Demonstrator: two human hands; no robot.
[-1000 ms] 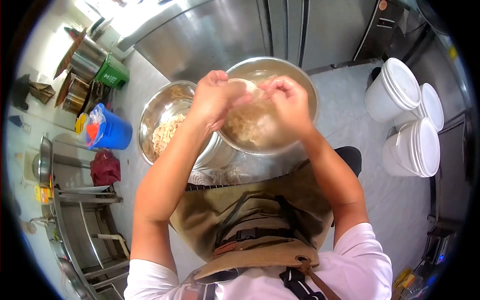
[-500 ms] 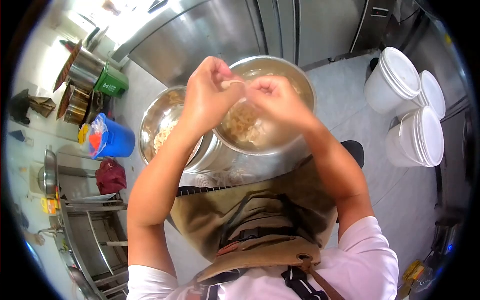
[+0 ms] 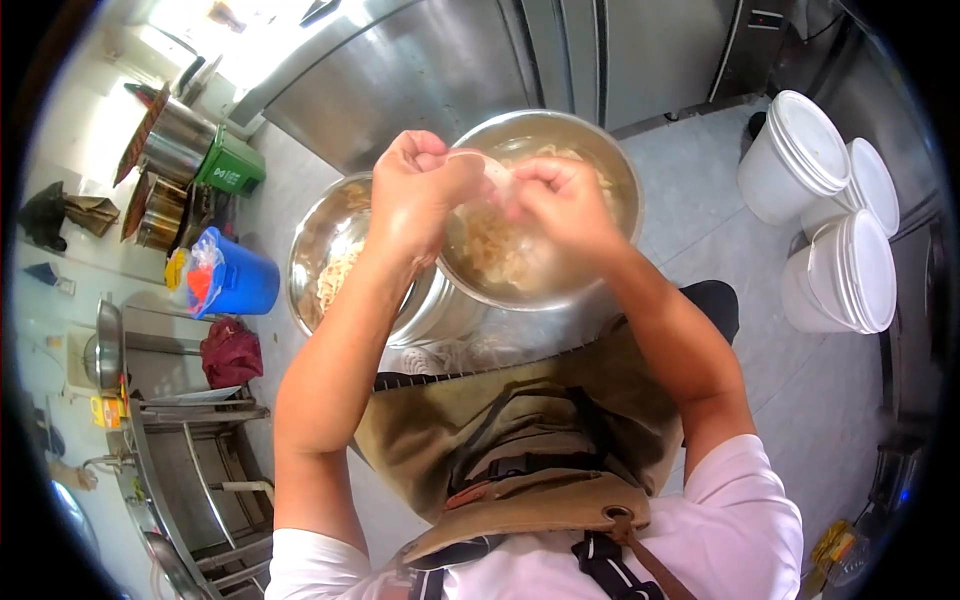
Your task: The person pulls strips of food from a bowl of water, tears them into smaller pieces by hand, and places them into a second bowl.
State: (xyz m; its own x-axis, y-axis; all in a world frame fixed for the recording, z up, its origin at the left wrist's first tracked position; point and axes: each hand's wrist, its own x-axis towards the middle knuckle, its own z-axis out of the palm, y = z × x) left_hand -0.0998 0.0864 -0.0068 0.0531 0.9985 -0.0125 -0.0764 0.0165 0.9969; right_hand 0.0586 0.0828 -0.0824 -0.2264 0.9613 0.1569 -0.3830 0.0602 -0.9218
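Note:
Above a large metal basin (image 3: 628,170), both hands pinch one pale, thin, whitish strip (image 3: 490,170) of food. My left hand (image 3: 415,205) has its fingers curled around the strip's left end. The fingertips of my right hand (image 3: 572,205) close on its other side, a little blurred. Cloudy water fills the basin, with many pale curled pieces (image 3: 495,250) in it. To the left stands a second metal bowl (image 3: 310,240), holding a heap of similar pale pieces (image 3: 338,275); my left forearm covers part of it.
White lidded buckets (image 3: 795,160) stand on the floor at the right. On the left are a blue bin (image 3: 245,280), a green bin (image 3: 232,162), metal pots (image 3: 178,140) and a metal rack (image 3: 200,410). A stainless steel cabinet front (image 3: 400,80) lies beyond the basin.
My left hand has dropped slightly, and the fingers of both hands have shifted on the pale strip, which shows more plainly between them. The whole view has moved a little.

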